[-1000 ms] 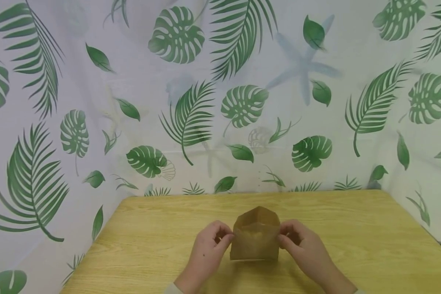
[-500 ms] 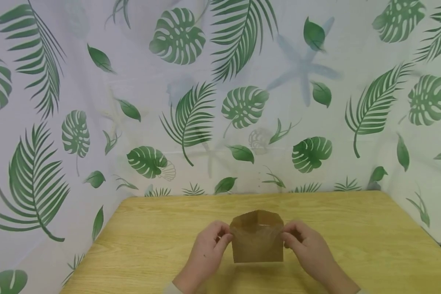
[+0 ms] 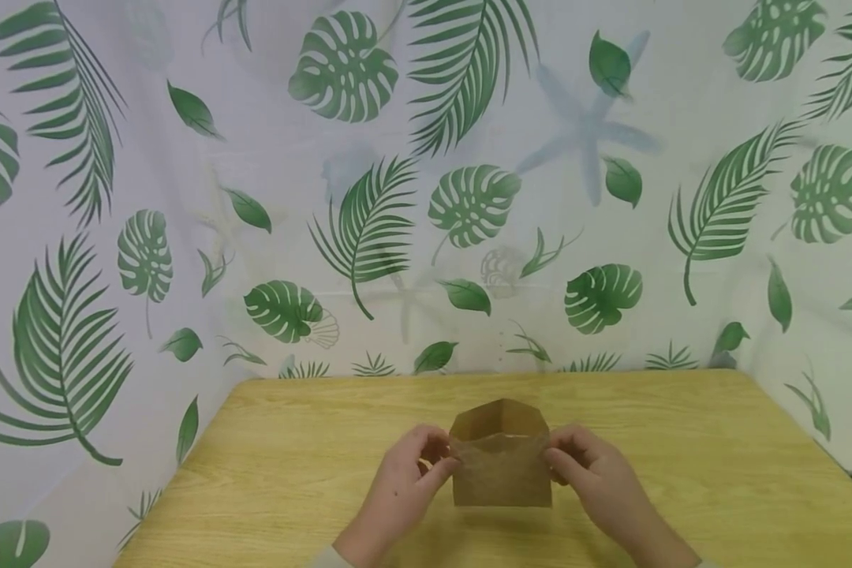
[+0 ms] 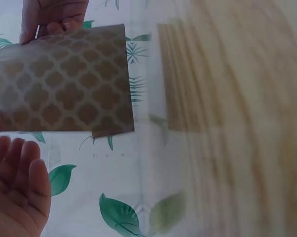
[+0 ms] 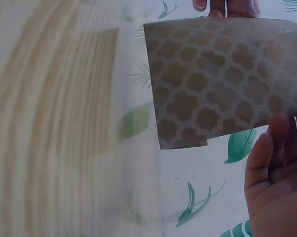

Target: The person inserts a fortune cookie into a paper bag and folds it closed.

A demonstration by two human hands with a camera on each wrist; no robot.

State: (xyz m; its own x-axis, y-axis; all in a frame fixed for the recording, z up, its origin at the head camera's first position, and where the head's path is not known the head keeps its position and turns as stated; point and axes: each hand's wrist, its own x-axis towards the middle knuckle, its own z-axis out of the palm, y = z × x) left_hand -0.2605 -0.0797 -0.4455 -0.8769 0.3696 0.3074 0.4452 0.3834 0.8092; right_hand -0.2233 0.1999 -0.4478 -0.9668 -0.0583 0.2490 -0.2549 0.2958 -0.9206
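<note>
A: What is held there, above the near middle of the table (image 3: 312, 465)?

B: A small brown paper envelope (image 3: 500, 467), upright, its flap open and standing up at the top. From the head view it is plain kraft brown, with a short pointed flap whose tip is cut flat.

A: And the other face?

B: The wrist views show it: a pale lattice of rounded, clover-like brown shapes over the whole side (image 4: 64, 84), printed edge to edge. One lower corner looks slightly bent (image 5: 188, 143).

A: How do the hands hold it?

B: The left hand (image 3: 405, 481) pinches the envelope's left edge between thumb and curled fingers; the right hand (image 3: 592, 477) pinches the right edge the same way. The envelope's bottom edge sits just over the wood; I cannot tell whether it touches.

A: Behind it?

B: A white curtain (image 3: 426, 197) printed with green palm and monstera leaves, along the far and side edges of the table.
</note>
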